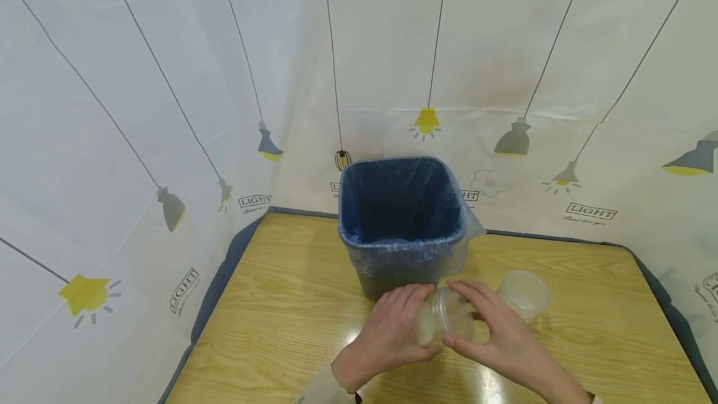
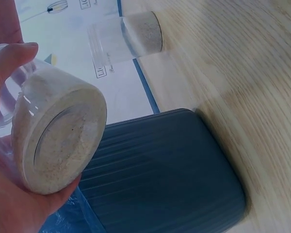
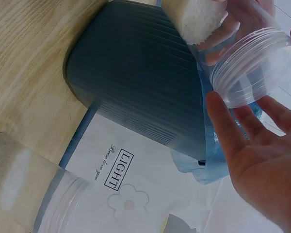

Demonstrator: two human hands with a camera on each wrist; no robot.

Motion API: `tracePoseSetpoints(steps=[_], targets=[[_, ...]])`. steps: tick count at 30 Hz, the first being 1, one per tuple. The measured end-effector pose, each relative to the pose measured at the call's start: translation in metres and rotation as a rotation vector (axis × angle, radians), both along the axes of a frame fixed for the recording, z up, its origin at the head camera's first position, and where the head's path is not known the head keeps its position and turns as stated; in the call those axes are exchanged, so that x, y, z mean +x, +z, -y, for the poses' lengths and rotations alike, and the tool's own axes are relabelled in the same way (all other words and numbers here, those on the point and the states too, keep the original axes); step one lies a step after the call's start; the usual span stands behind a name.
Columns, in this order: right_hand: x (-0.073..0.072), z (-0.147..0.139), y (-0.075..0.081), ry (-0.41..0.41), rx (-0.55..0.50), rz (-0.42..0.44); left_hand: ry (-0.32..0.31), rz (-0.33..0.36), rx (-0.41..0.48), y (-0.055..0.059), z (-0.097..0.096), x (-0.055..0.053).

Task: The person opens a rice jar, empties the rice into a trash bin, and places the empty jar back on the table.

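A clear plastic jar (image 1: 426, 324) lies tilted on its side between my two hands, in front of the bin. My left hand (image 1: 387, 329) grips its body, the thumb and fingers on opposite sides. Pale, grainy contents show through the jar's base (image 2: 63, 136) in the left wrist view. Around the ridged clear end (image 3: 252, 63), my right hand (image 1: 505, 341) holds with thumb below and fingers above. To the right of that hand, a second clear jar (image 1: 524, 295) stands upright on the table, with pale material in its lower part (image 2: 148, 34).
Just beyond my hands stands a dark blue bin (image 1: 401, 204), with a clear plastic liner (image 1: 449, 260) folded over its rim. The wood-grain table (image 1: 269, 304) reaches back to a white sheet (image 1: 387, 67) printed with hanging lamps, which wraps the back and sides.
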State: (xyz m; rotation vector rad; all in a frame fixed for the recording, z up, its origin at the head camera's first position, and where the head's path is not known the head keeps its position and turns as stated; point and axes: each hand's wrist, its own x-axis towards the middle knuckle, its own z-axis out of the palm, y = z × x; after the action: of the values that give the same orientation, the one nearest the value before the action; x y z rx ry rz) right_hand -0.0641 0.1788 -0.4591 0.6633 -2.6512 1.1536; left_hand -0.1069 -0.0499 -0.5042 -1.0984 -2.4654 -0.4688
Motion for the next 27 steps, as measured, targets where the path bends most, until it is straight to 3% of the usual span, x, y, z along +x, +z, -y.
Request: tracePoseSetpoints(steps=[12, 20, 23, 27], targets=[[0.001, -0.008, 0.002, 0.068, 0.117, -0.115, -0.046, 0.059, 0.0, 0.005, 0.002, -0.002], [0.002, -0.012, 0.006, 0.15, 0.096, -0.176, -0.076, 0.11, 0.012, 0.008, 0.003, -0.002], [0.005, -0.009, 0.008, 0.094, 0.07, -0.101, -0.059, 0.083, 0.016, 0.007, 0.002, -0.001], [0.008, 0.002, 0.011, -0.067, 0.011, 0.118, 0.003, 0.008, 0.009, 0.003, 0.0, 0.004]])
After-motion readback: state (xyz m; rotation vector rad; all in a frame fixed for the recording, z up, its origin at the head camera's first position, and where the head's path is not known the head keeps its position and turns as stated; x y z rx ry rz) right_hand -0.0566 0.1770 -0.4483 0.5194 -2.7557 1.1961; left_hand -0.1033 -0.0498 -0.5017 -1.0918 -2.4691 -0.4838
